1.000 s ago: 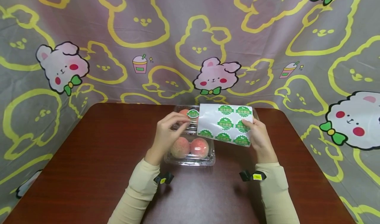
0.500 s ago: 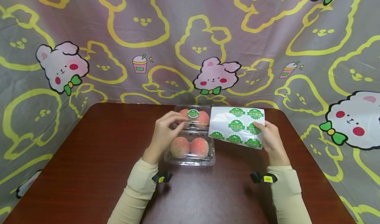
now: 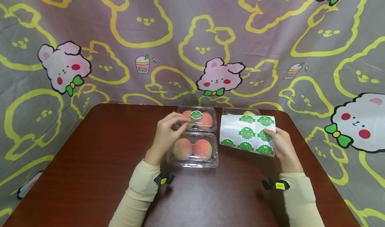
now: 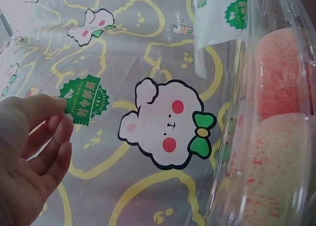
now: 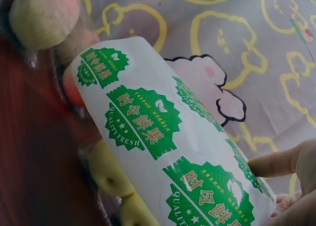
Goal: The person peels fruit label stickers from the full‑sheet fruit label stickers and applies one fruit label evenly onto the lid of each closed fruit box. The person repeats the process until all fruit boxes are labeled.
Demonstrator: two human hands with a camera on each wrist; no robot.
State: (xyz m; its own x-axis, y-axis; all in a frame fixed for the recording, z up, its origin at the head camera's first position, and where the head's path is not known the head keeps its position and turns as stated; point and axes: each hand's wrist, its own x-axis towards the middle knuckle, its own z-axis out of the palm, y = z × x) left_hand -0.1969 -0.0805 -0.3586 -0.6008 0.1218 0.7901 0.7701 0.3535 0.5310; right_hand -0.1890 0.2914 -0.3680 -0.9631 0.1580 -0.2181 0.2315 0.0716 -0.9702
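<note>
Cream sleeves (image 3: 135,192), creased along their length, are worn, the left hand (image 3: 165,134) and right hand (image 3: 284,149) left bare; a black camera (image 3: 169,178) is fitted by each cuff (image 3: 150,167), marked with a yellow label (image 3: 280,186) and what appears to be dark lettering.

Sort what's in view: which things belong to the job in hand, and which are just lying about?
Likely part of the job:
left hand, pinching a green sticker
right hand, holding the sticker sheet
near peach box
far peach box
yellow fruit box, partly hidden, so less certain

Apparently just surroundings:
brown table
patterned curtain
</note>
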